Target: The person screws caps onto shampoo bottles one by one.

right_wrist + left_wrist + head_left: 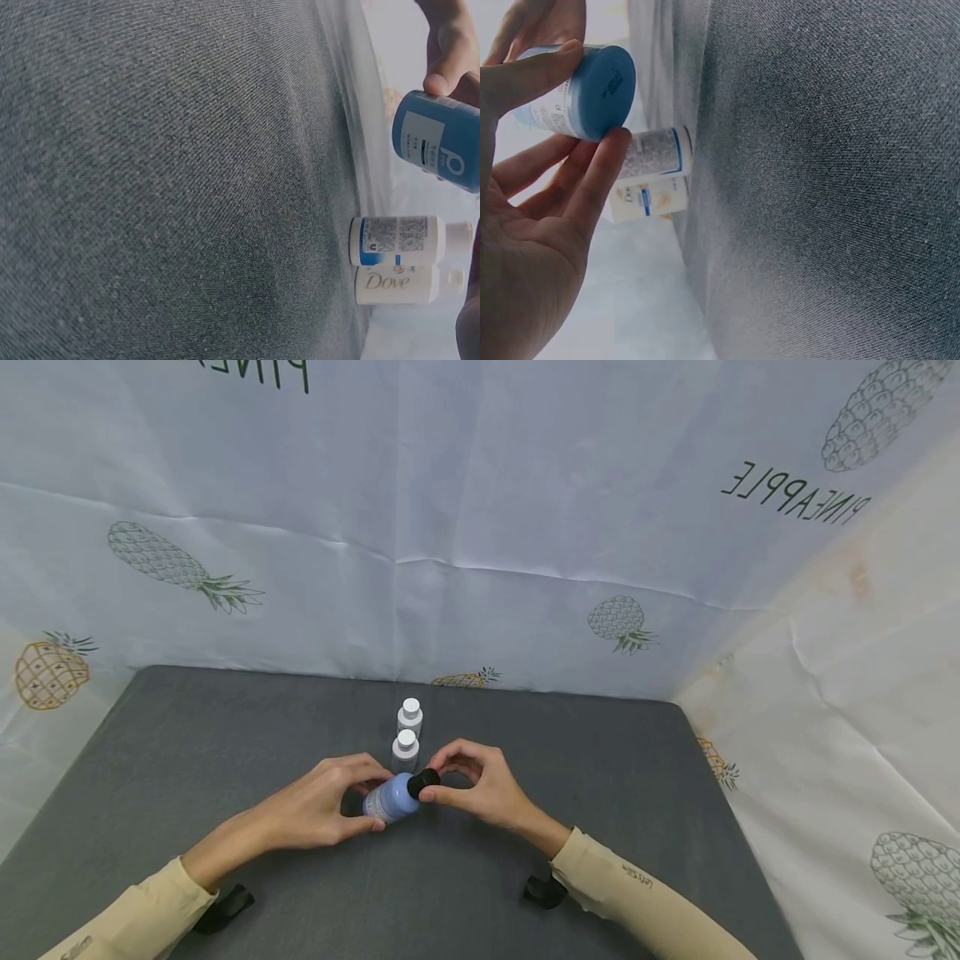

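Note:
A blue bottle [395,797] with a white printed label and a black cap [423,782] is held tilted over the table, its cap end toward the right. My left hand [318,807] grips the bottle's body between thumb and fingers; in the left wrist view its round blue base [606,94] faces the camera. The black cap is pinched between the thumb and fingers of my right hand [487,787]. Just beyond the bottle stand two white bottles with white caps, a nearer bottle [405,750] and a farther bottle [409,717]. One reads "Dove" [390,283] in the right wrist view.
The dark grey tabletop [225,727] runs back to a pale curtain [510,510] printed with pineapples, which also hangs along the right side. Black wrist straps show by the left sleeve [135,910] and the right sleeve [637,893].

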`<state>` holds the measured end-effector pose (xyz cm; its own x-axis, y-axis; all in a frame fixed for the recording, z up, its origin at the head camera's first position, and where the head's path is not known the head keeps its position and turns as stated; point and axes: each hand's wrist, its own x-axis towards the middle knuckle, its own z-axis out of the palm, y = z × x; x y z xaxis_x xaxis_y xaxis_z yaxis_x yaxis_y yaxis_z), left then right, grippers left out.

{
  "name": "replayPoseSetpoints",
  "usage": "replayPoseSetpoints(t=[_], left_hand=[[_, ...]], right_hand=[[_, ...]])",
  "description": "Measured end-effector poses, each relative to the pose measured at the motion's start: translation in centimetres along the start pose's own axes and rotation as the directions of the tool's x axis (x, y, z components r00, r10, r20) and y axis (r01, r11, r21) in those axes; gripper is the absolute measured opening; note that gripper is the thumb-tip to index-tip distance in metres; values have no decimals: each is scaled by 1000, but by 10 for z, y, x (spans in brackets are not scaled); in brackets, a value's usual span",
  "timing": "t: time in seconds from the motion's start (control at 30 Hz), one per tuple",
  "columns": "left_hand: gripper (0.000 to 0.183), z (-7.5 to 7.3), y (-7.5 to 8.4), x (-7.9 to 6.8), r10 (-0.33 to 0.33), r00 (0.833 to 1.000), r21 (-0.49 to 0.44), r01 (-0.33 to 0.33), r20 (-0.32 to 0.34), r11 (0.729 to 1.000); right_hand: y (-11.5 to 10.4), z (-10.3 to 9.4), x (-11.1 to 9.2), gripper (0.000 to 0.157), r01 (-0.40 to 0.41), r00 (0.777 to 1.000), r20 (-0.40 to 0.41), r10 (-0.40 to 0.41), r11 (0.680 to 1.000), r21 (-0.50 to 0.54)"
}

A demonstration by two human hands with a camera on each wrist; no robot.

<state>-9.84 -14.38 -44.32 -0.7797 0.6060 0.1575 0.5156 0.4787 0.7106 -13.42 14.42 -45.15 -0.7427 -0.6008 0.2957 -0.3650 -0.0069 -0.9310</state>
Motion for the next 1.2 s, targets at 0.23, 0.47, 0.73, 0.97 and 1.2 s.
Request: replayPoseSetpoints(t=[0.23, 0.47, 0.73, 0.97, 1.2], left_hand=[[45, 0, 0, 0, -1, 1000, -13, 1, 4, 1000], [43, -2, 2, 0, 0, 1000, -45, 1, 19, 999], [41, -1, 4, 2, 20, 999, -62, -19, 27, 998], [40, -2, 7, 1, 22, 999, -54, -21, 23, 998], [41, -3, 8, 0, 14, 1000, -48, -13, 22, 999]], right_hand=[[0, -3, -1, 34, 8, 1000, 19, -8, 1000, 4], [-1, -13, 1, 44, 93, 983, 152, -107, 991, 94], [-3, -18, 2, 38, 94, 972, 207, -113, 991, 97], [-3, -16, 0, 37, 92, 978, 181, -102, 994, 64], [-5, -13, 1, 34, 72, 988, 133, -74, 997, 22]])
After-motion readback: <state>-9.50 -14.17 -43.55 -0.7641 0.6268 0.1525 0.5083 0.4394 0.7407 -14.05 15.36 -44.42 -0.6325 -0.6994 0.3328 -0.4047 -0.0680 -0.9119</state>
